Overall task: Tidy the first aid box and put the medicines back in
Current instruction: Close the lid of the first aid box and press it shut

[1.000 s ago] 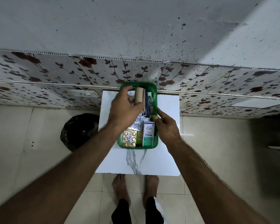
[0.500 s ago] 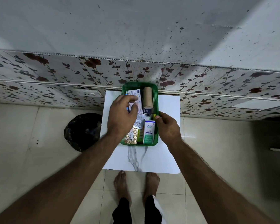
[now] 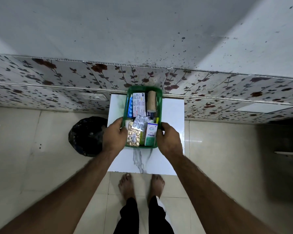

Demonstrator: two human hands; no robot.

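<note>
A green plastic first aid box (image 3: 159,98) stands on a small white marble-look table (image 3: 173,115). Inside lie a tan bandage roll (image 3: 151,101), a white printed medicine strip (image 3: 139,104), a blue blister strip (image 3: 130,110), a silver blister pack (image 3: 139,124), a gold tablet strip (image 3: 133,136) and a green-and-white medicine carton (image 3: 150,135). My left hand (image 3: 114,134) grips the box's left wall near its front corner. My right hand (image 3: 169,138) grips the right wall opposite it.
A black bin bag (image 3: 85,137) sits on the tiled floor left of the table. A floral-panelled wall (image 3: 57,85) runs right behind the table. My bare feet (image 3: 140,184) stand at the table's front edge.
My left hand set the tan bandage roll into the box's back right, then drew back and took hold of the left wall. My right hand stayed on the right wall.
</note>
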